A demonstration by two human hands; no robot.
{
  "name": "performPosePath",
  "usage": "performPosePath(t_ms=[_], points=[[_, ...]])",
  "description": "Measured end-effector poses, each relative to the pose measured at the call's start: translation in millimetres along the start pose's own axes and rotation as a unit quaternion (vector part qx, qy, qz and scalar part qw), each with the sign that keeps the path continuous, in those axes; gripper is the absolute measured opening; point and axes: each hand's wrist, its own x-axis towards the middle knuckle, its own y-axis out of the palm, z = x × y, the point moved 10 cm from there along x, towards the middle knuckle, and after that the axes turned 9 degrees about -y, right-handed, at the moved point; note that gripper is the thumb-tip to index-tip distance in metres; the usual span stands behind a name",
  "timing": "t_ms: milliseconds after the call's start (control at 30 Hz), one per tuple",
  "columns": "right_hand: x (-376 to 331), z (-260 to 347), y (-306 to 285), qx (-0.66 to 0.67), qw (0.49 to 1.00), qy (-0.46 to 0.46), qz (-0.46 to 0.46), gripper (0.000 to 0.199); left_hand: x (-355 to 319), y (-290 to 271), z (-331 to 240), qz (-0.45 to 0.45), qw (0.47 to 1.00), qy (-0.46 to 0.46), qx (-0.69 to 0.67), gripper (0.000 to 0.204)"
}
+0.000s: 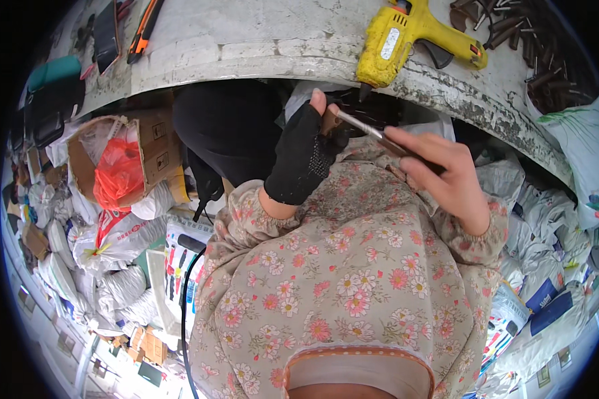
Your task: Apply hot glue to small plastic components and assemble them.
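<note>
My left hand point(304, 154), in a black fingerless glove, pinches one end of a thin dark metal strip point(369, 130) just below the workbench edge. My right hand point(446, 174), bare, grips the other end of the same strip. Both hands are raised in front of my floral-sleeved chest. A small brown piece sits between my left thumb and the strip; what it is cannot be told.
A yellow glue gun point(406, 36) lies on the grey workbench point(246, 46) above my hands. Several dark metal pieces point(532, 40) are piled at the bench's right. A cardboard box point(140, 149) with a red bag stands left, white sacks point(546, 219) right.
</note>
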Motion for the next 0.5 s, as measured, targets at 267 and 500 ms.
performPosePath(t_ms=[267,500], points=[[-6,29,6,-0.076,0.994,-0.072,0.019,0.036,-1,-17,17,-0.039,0.997,-0.051,-0.04,0.027],[-3,55,10,-0.162,0.983,-0.064,0.06,0.031,-39,14,-35,-0.033,0.923,0.228,0.31,0.03]])
